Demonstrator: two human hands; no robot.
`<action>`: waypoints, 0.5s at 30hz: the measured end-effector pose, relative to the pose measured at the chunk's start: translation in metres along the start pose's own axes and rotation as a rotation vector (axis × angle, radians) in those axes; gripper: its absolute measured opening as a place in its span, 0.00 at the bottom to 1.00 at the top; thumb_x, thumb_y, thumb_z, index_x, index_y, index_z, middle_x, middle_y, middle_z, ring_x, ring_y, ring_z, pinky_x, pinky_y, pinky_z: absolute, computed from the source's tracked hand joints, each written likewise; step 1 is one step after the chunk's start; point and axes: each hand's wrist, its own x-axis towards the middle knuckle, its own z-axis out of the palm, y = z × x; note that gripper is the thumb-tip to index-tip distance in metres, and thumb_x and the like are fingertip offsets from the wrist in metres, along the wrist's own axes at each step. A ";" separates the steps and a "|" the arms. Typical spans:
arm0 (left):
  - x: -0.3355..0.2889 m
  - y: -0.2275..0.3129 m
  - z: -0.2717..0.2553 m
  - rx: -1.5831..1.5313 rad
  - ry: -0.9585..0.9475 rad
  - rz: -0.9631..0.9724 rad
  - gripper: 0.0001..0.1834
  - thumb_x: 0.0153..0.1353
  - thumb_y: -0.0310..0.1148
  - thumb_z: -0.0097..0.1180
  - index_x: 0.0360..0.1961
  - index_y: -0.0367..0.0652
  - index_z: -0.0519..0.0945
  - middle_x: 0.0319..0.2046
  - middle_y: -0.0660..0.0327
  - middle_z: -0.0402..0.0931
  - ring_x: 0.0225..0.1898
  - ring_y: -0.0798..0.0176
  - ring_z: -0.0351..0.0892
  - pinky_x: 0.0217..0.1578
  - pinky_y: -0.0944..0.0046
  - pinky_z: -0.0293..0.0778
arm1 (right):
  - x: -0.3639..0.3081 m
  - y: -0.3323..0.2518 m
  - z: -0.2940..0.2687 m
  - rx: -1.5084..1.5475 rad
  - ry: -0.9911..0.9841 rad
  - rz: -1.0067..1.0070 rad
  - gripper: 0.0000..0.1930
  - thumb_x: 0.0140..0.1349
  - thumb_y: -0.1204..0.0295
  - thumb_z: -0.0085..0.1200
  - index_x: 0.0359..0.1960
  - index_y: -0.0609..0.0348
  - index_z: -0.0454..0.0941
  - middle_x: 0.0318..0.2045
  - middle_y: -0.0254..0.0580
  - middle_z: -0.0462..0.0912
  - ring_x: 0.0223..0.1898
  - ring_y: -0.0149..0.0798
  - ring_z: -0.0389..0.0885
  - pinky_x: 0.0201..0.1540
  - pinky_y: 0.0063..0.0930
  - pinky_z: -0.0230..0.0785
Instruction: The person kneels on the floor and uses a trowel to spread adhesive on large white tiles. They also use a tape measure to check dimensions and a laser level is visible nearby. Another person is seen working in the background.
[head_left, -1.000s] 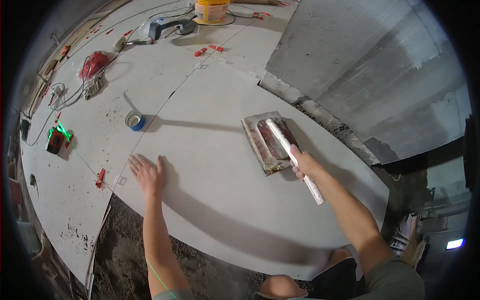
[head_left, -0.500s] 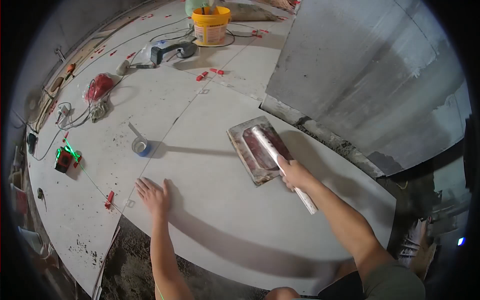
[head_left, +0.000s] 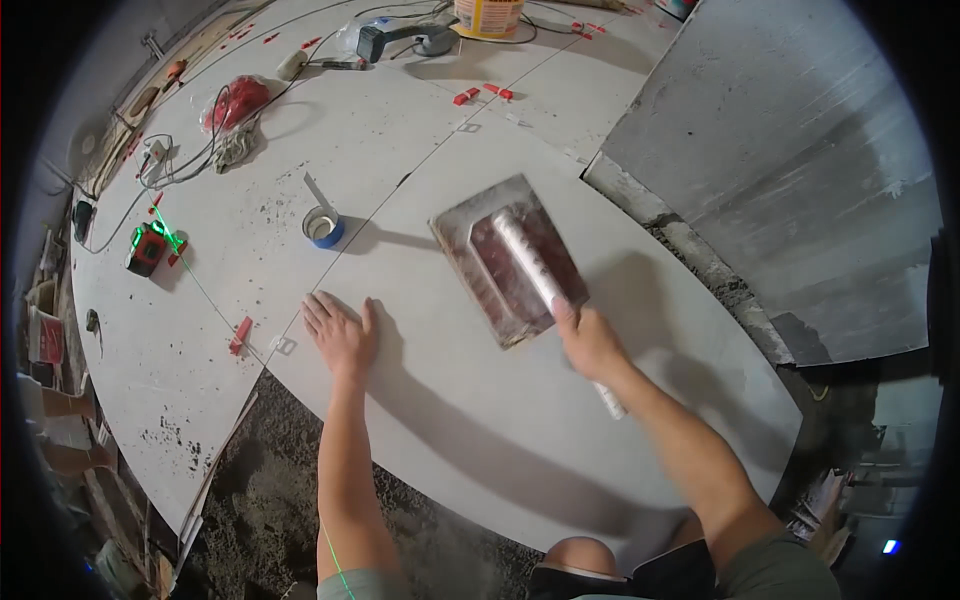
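Observation:
My left hand (head_left: 341, 338) lies palm down on a large pale floor tile (head_left: 480, 420), fingers spread, near its joint with the tile on the left. In my right hand (head_left: 590, 342) is the long whitish handle of a tile tamper (head_left: 490, 283) with a broad, worn rectangular head. The head is slightly blurred and seems raised over the tile's middle, its shadow falling to the right. A small cup with a blue band (head_left: 323, 229) stands left of the joint, with a flat strip sticking up from it.
A green-beamed laser level (head_left: 148, 248) sits at the left. Red levelling wedges (head_left: 240, 336) dot the joints. Farther back are a red bag (head_left: 240, 103), a cordless tool (head_left: 405, 42) and a yellow bucket (head_left: 489, 16). A grey wall block (head_left: 760, 170) bounds the right. Bare mortar (head_left: 262, 480) shows nearest me.
The view has tilted down, so most things sit lower or higher in it. The tamper's head looks larger and nearer, lifted from the tile. My left hand stays flat on the tile.

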 end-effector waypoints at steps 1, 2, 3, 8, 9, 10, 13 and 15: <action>0.001 0.001 0.000 0.007 0.017 0.017 0.51 0.68 0.62 0.42 0.72 0.22 0.51 0.74 0.32 0.45 0.77 0.36 0.42 0.76 0.48 0.37 | -0.003 0.001 0.017 -0.043 0.022 -0.028 0.40 0.74 0.41 0.32 0.34 0.73 0.82 0.26 0.66 0.83 0.35 0.64 0.85 0.41 0.51 0.75; 0.002 0.000 -0.001 0.017 -0.043 -0.009 0.52 0.68 0.64 0.40 0.73 0.23 0.49 0.74 0.34 0.44 0.77 0.38 0.40 0.76 0.48 0.35 | 0.006 -0.001 0.038 -0.053 -0.027 0.030 0.41 0.74 0.42 0.32 0.38 0.76 0.82 0.32 0.73 0.82 0.43 0.70 0.82 0.49 0.54 0.73; 0.002 0.001 -0.002 0.050 -0.055 -0.028 0.52 0.69 0.64 0.39 0.73 0.23 0.49 0.75 0.35 0.44 0.77 0.38 0.40 0.76 0.48 0.35 | 0.007 0.001 0.051 -0.119 0.047 0.025 0.37 0.75 0.43 0.32 0.29 0.67 0.81 0.25 0.62 0.82 0.32 0.62 0.82 0.40 0.52 0.71; 0.004 0.000 0.002 0.237 -0.133 -0.011 0.52 0.70 0.68 0.31 0.75 0.29 0.47 0.76 0.39 0.42 0.78 0.41 0.39 0.76 0.48 0.38 | 0.024 0.002 0.069 0.057 -0.175 0.004 0.36 0.74 0.43 0.33 0.32 0.64 0.85 0.27 0.57 0.86 0.33 0.58 0.86 0.40 0.53 0.75; 0.004 0.000 0.006 0.257 -0.079 -0.038 0.52 0.70 0.69 0.31 0.75 0.29 0.47 0.76 0.40 0.43 0.78 0.41 0.39 0.76 0.47 0.38 | 0.022 0.000 0.065 0.045 -0.079 -0.023 0.36 0.74 0.43 0.33 0.29 0.63 0.85 0.25 0.55 0.85 0.31 0.57 0.86 0.39 0.52 0.76; 0.004 -0.002 0.010 0.226 -0.069 -0.029 0.53 0.69 0.69 0.32 0.75 0.28 0.48 0.76 0.40 0.44 0.78 0.40 0.40 0.75 0.47 0.40 | 0.019 -0.004 0.060 0.076 -0.059 0.034 0.37 0.74 0.43 0.34 0.25 0.62 0.84 0.23 0.54 0.84 0.30 0.57 0.85 0.37 0.51 0.76; 0.008 -0.010 0.026 0.140 0.028 0.047 0.53 0.70 0.69 0.33 0.73 0.25 0.52 0.74 0.35 0.48 0.75 0.36 0.47 0.72 0.44 0.48 | 0.013 -0.012 0.046 0.039 -0.059 0.076 0.38 0.74 0.43 0.34 0.19 0.61 0.82 0.20 0.51 0.83 0.24 0.56 0.83 0.34 0.52 0.75; 0.014 -0.018 0.035 0.167 0.080 0.088 0.52 0.70 0.68 0.35 0.73 0.25 0.53 0.73 0.33 0.49 0.74 0.35 0.50 0.72 0.45 0.51 | 0.012 -0.005 0.035 0.016 -0.082 0.043 0.37 0.75 0.43 0.33 0.24 0.62 0.82 0.18 0.50 0.81 0.26 0.56 0.84 0.36 0.50 0.76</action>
